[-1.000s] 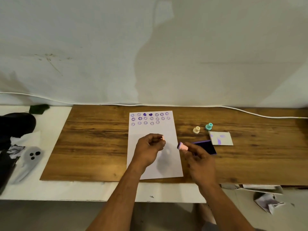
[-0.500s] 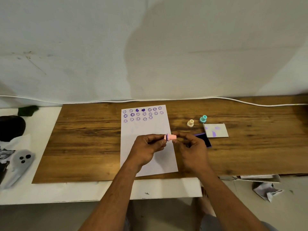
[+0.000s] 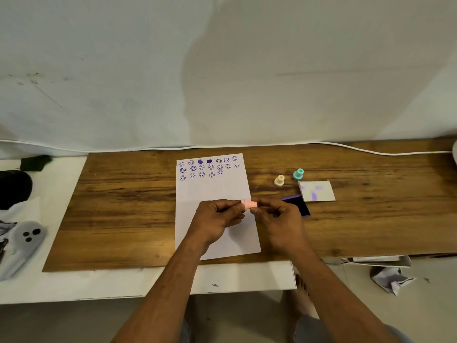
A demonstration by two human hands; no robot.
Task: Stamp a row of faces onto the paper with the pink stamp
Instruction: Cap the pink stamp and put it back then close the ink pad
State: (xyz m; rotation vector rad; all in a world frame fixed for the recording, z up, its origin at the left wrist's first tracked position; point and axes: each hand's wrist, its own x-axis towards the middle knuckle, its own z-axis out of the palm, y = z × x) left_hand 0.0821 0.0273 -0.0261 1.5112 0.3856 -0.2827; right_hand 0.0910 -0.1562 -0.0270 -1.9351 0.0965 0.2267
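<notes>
A white sheet of paper (image 3: 215, 191) lies on the wooden board, with three rows of purple stamped faces and two hearts near its top edge. The small pink stamp (image 3: 249, 204) is held sideways above the paper's right edge, pinched from both ends. My left hand (image 3: 217, 219) grips its left end and my right hand (image 3: 279, 219) grips its right end. A dark purple ink pad (image 3: 300, 205) sits open just right of my right hand, partly hidden by it.
A cream stamp (image 3: 279, 180) and a teal stamp (image 3: 298, 174) stand right of the paper. A white card with purple smudges (image 3: 317, 191) lies beside the ink pad. The wooden board (image 3: 123, 206) rests on a white table. Dark objects and grey cloth lie far left; crumpled paper (image 3: 390, 278) on the floor.
My hands came together: a second ago the right hand held the pink stamp apart from the left hand, and now both hands hold it between them. The camera view shifted slightly.
</notes>
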